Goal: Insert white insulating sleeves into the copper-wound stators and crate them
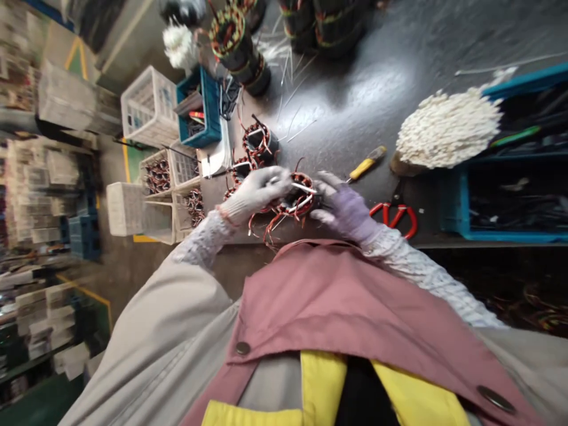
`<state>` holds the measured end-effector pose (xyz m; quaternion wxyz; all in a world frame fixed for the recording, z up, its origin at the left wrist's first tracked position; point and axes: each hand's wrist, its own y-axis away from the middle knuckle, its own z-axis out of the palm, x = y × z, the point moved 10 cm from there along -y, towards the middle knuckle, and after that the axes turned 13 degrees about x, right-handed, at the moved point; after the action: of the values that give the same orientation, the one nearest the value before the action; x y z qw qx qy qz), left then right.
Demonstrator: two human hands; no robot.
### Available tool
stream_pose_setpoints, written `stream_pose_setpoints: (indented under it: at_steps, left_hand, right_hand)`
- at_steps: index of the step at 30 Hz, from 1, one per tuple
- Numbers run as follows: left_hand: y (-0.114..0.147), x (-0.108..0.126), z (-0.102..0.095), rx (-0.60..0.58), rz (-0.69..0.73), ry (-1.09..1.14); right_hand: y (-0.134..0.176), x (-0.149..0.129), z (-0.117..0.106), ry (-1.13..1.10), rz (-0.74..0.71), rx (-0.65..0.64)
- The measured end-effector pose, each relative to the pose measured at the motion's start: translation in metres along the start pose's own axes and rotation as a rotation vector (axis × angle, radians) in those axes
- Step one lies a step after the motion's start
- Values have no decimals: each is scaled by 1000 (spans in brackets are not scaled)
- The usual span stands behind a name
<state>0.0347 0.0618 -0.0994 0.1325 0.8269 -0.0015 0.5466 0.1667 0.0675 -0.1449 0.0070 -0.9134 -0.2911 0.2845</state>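
Note:
A motor stator (302,198) with copper windings, red-brown leads and white sleeving tubes stands on the near edge of the bench. My left hand (261,188), in a white knit glove, is closed at its left rim; what the fingertips pinch there is hidden. Against the stator's right side, my right hand (346,210) in a white and purple glove curls its fingers around it. Loose leads hang toward the apron. Behind my left hand are another wound stator (260,142) and a partly covered one (242,171).
To the right lie a yellow-handled screwdriver (367,164), red-handled scissors (394,218), a bundle of white tubes (448,130) and a blue crate (464,204). White baskets (148,106) and a blue bin (199,109) stand left. Stacked stators (239,50) are at the back.

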Motion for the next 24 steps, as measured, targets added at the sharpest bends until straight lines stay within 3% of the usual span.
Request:
stream_pose_setpoints:
  at_steps: [1, 3, 5, 7, 9, 11, 13, 14, 16, 18, 19, 21, 24]
  left_hand:
    - [1, -9, -6, 29, 50, -140]
    - [3, -32, 10, -39, 117, -421]
    - [4, -56, 41, -101, 113, -595]
    - [3, -71, 73, -158, 89, -657]
    - [2, -75, 90, -210, 73, -662]
    - [-4, -70, 83, -229, 101, -620]
    - [-16, -56, 62, -243, 213, -499]
    - [-26, -47, 47, -242, 285, -401]
    - [-54, -35, 11, -171, 357, -159]
    - [-93, -42, -18, -50, 315, -6]
    - [-111, -47, -24, -10, 305, -2]
    - [-139, -55, -16, 3, 346, -145]
    - [-165, -78, 17, -58, 332, -452]
  right_hand:
    - [-5, 6, -8, -38, 62, 83]
    - [-24, 8, -10, -114, 197, 174]
    - [-53, -4, 17, -122, 293, 58]
    - [-79, -19, 52, -73, 341, -169]
    - [-92, -22, 64, -85, 367, -248]
    - [-90, -7, 38, -178, 396, -44]
    - [-63, 20, -12, -194, 423, 268]
    - [-44, 31, -33, -147, 421, 360]
    - [-11, 41, -52, 1, 381, 355]
    - [9, 35, -41, 145, 323, 216]
    - [14, 29, -30, 210, 302, 153]
    - [16, 16, -3, 321, 279, 49]
    - [11, 0, 39, 420, 272, -107]
